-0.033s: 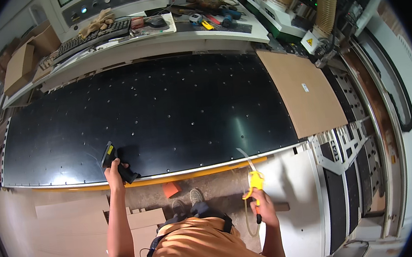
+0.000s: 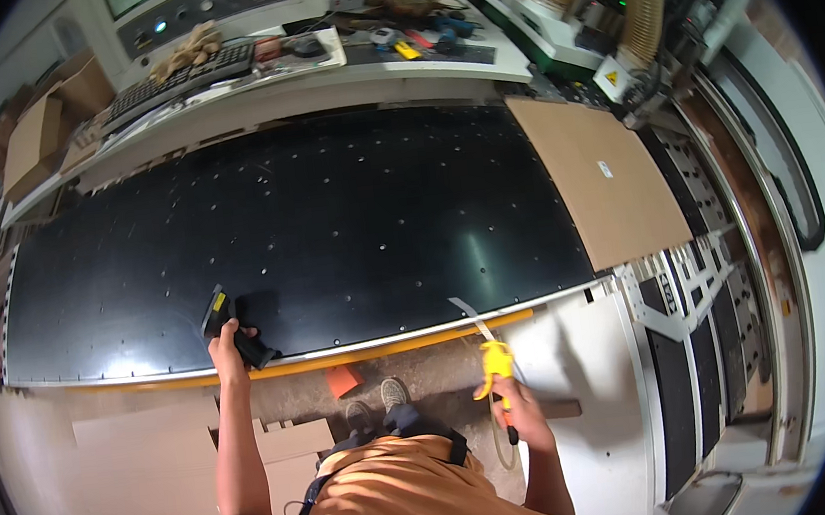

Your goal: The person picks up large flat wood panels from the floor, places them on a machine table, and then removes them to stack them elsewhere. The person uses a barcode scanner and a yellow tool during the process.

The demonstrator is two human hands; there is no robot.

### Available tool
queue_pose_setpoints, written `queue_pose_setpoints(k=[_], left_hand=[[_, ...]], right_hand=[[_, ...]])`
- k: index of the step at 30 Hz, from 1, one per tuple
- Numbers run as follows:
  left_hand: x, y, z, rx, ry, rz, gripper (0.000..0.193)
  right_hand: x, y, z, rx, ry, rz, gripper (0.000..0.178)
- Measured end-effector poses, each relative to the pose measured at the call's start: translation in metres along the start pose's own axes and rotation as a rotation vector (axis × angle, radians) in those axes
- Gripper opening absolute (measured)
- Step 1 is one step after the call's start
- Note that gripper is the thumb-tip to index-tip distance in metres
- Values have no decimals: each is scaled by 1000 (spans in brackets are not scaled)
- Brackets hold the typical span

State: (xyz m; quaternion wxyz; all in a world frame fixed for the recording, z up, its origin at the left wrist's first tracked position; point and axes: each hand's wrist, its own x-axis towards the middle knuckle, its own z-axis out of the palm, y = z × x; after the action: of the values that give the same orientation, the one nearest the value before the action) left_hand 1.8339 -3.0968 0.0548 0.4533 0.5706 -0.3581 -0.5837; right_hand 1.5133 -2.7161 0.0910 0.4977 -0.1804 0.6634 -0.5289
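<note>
In my left hand (image 2: 228,349) is a black handheld scanner (image 2: 253,347) with a yellow label, held by its grip at the near edge of a black table bed (image 2: 346,194) dotted with small holes. My right hand (image 2: 521,407) wraps around a yellow air blow gun (image 2: 497,361), below and to the right of the bed's front edge. Its pale flat nozzle (image 2: 469,314) points up and left over that edge. A thin clear hose (image 2: 500,446) hangs beside the hand.
A brown board (image 2: 605,177) with a small white label lies on the bed's right end. Behind stands a shelf (image 2: 394,76) with a keyboard (image 2: 178,84), gloves and tools. Machine rails (image 2: 749,252) run along the right. A white panel (image 2: 587,390) and an orange piece (image 2: 343,379) lie below.
My right hand has moved slightly left with the blow gun, and its nozzle has swung left. My left hand and the scanner stay in nearly the same place.
</note>
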Motion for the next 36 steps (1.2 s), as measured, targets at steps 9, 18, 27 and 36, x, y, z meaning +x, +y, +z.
queue_pose_setpoints(k=[9,18,27,36], left_hand=[[32,-17,-8,79,-157,95,30],[35,-32,-11,144,-167,250,27],[39,-38,-14,160,-146,284,31],[41,-36,-8,161,-121,250,31]], right_hand=[[41,-26,44,-90,111,-28,55],[128,-53,-60,-183,935,-304,59],[101,-27,-82,-5,1009,-52,59],[84,-33,-125,103,1231,-176,51]])
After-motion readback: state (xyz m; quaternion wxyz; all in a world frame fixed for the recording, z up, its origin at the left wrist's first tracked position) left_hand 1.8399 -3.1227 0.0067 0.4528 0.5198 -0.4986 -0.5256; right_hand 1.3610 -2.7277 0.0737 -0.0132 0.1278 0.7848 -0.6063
